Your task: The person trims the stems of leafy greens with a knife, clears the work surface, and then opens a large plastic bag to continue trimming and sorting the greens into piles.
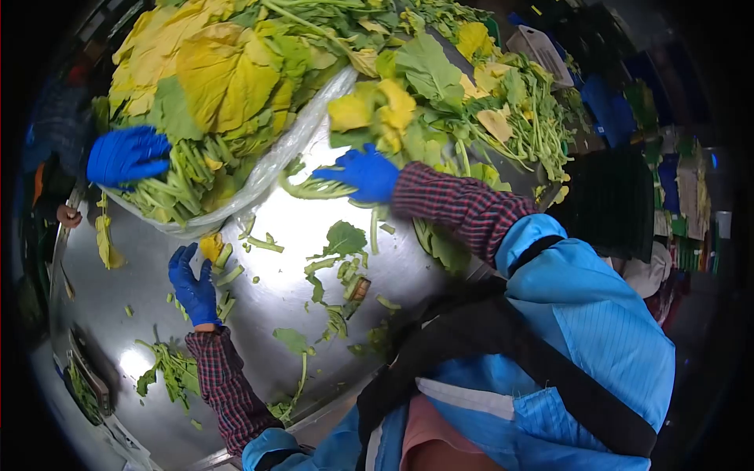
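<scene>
My left hand (194,286), in a blue glove, is low over the metal table with its thumb and fingers apart. Beside its fingertips lie a yellow leaf scrap (210,246) and cut stem pieces (228,275). My right hand (363,174), gloved too, reaches leftward with fingers stretched out over pale green stalks (314,189); whether it grips them is partly hidden. Between my hands bulges a clear plastic bag (275,161) full of leafy greens (228,78), with yellow leaves on top and stems at its lower left. Another person's blue-gloved hand (128,157) rests on these greens.
A heap of loose greens (510,102) spreads across the upper right. Leaf and stem scraps (342,271) litter the metal table (259,314). More leaves (169,369) lie lower left, near a dark-edged tray (89,373). A white plastic crate (540,55) stands at the back.
</scene>
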Action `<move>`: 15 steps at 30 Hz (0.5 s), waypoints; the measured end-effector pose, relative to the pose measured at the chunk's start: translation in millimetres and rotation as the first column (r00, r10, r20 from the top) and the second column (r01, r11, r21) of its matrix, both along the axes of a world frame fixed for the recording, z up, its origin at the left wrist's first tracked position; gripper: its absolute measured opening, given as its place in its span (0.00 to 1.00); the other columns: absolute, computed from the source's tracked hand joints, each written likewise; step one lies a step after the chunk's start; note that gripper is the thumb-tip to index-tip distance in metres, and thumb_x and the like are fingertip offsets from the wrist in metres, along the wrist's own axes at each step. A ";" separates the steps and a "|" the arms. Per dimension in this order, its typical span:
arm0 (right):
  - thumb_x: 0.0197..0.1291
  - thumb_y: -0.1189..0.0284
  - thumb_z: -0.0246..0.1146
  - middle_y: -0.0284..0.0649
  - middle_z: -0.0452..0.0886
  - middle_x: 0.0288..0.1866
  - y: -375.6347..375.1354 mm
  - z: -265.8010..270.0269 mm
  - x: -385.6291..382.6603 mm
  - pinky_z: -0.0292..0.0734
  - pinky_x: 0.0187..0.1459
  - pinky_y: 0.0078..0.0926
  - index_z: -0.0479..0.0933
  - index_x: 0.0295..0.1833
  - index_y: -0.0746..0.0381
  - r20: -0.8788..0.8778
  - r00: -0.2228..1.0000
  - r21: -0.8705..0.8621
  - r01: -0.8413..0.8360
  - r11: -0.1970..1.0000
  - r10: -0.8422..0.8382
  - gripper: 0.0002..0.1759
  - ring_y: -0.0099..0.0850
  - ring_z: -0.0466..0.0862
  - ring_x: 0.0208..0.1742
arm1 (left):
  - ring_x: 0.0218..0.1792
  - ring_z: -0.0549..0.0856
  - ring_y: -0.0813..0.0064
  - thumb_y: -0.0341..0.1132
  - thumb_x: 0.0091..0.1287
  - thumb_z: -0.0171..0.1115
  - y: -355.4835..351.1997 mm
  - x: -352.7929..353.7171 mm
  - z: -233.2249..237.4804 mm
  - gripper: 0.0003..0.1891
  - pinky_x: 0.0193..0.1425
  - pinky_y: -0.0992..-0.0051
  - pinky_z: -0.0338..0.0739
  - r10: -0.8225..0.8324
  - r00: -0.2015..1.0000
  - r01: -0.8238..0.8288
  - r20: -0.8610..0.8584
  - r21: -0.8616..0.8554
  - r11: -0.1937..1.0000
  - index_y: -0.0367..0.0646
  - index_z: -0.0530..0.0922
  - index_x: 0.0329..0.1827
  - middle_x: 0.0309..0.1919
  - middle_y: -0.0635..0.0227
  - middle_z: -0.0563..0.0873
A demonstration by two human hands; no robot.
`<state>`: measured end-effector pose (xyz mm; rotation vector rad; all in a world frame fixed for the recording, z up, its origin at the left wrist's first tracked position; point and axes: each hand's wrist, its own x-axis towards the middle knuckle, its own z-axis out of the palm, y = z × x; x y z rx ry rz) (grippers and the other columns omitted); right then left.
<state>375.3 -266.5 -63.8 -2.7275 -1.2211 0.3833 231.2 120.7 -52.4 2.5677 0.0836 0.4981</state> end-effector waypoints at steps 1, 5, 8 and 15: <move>0.48 0.66 0.60 0.38 0.74 0.55 -24.2 8.4 3.1 0.62 0.54 0.48 0.55 0.70 0.37 -0.031 0.997 -0.047 0.071 0.996 -0.072 0.40 0.35 0.72 0.56 | 0.53 0.74 0.60 0.23 0.52 0.66 -12.5 1.1 3.6 0.20 0.59 0.67 0.66 -0.014 1.000 0.014 -0.009 -0.073 0.997 0.41 0.77 0.50 0.50 0.58 0.76; 0.48 0.71 0.58 0.34 0.73 0.57 -151.8 9.3 17.5 0.60 0.57 0.48 0.54 0.70 0.35 0.139 0.987 -0.108 0.094 0.990 -0.078 0.42 0.35 0.71 0.58 | 0.54 0.74 0.63 0.21 0.52 0.65 -49.8 8.8 22.6 0.20 0.61 0.69 0.65 -0.058 0.998 0.055 -0.002 -0.263 0.963 0.40 0.76 0.50 0.49 0.60 0.76; 0.53 0.75 0.53 0.37 0.68 0.63 -241.7 20.0 34.0 0.47 0.68 0.53 0.54 0.69 0.30 0.192 0.967 -0.350 0.229 0.908 -0.170 0.40 0.36 0.64 0.68 | 0.54 0.73 0.63 0.22 0.51 0.65 -76.2 15.6 33.6 0.21 0.61 0.69 0.65 -0.050 0.999 0.051 0.008 -0.268 0.962 0.41 0.76 0.51 0.48 0.61 0.76; 0.61 0.76 0.43 0.36 0.55 0.73 -352.0 34.9 65.9 0.49 0.68 0.53 0.52 0.70 0.32 0.260 0.925 -0.412 0.365 0.835 -0.276 0.35 0.38 0.53 0.74 | 0.57 0.73 0.62 0.22 0.51 0.65 -159.9 45.0 93.3 0.22 0.61 0.68 0.66 -0.149 0.989 0.147 0.000 -0.160 0.976 0.43 0.77 0.51 0.52 0.60 0.75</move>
